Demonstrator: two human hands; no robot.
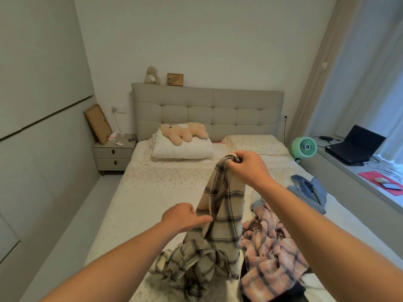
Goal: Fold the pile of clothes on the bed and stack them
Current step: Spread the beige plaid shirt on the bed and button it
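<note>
- The right hand (248, 166), at frame centre, grips the bunched top of a beige plaid cotton shirt (220, 216), which hangs below it.
- The left hand (183, 216) seemingly pinches its left edge.
- Its hem lies on the cream floral bed (152, 188), bottom centre.

Bed layout, seen from the foot end.

Bed (152, 192) runs fwd to headboard (207, 105) at far wall. Nightstand (113, 152) left of bed, by headboard. On headboard top: small stuffed bear (152, 75), frame (175, 79) just right of it. Folded quilt (182, 147) at head of bed, left half, w/ plush toy (185, 131) lying on it; pillow (254, 143) to its right. Plaid shirt (220, 225) at near centre, lifted by right hand (248, 166) at top, left hand (185, 216) lower on its left edge; hem bunched on bed. Checked garment (268, 253) just right of it, touching. Another garment (309, 190) farther right, behind. Fan (304, 147) right of bed; laptop (353, 144) on sill (349, 177) beyond it.
</note>
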